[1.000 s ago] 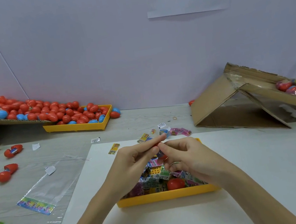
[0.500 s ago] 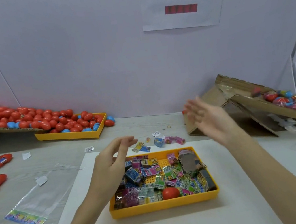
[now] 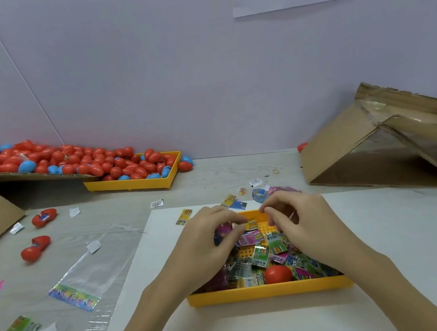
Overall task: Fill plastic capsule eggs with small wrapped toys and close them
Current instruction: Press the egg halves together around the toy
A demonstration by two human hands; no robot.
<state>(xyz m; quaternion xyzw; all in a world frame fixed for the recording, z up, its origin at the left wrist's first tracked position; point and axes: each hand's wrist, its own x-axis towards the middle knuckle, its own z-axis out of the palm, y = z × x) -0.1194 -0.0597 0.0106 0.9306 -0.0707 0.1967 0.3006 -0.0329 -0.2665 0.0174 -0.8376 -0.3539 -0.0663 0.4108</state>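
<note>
1. Right now your left hand (image 3: 208,240) hangs over the far left part of the yellow tray (image 3: 270,290), fingers curled down onto the wrapped toys (image 3: 256,256); whether it has hold of one I cannot tell.
2. Your right hand (image 3: 302,221) sits over the tray's far right part, fingers bent; what it has hold of, if anything, I cannot tell.
3. One closed red egg (image 3: 277,274) lies among the toys at the tray's near edge.
4. Two open red eggs (image 3: 35,248) rest near the table's left edge.
5. More red and blue eggs fill a second tray (image 3: 129,183) at the table's far left.
6. At the table's far right stands a cardboard ramp (image 3: 351,151).
</note>
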